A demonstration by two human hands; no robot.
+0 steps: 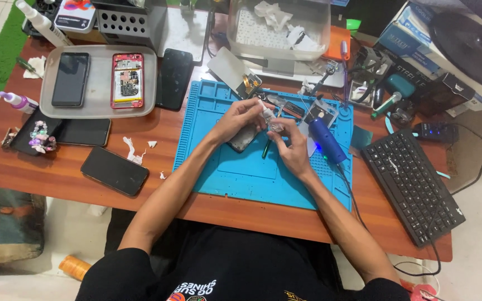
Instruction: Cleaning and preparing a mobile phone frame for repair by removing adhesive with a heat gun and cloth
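My left hand [240, 116] and my right hand [290, 140] meet over the blue work mat [235, 173]. Between the fingertips of both is a small clear dropper bottle [269, 117] with a white tip, tilted up to the left. Under my left hand lies a grey phone part [243, 139] on the mat. A green-handled tool [267, 148] lies just below the hands. A blue handheld power tool [326, 139] with a lit tip rests on the mat beside my right hand.
A grey tray [99, 109] holds a dark phone [71, 79] and an opened red phone [127, 80]. More phones [114, 170] lie on the wooden table at left. A black keyboard [411, 184] sits right. Clear bin [279, 28], boxes and tools crowd the back.
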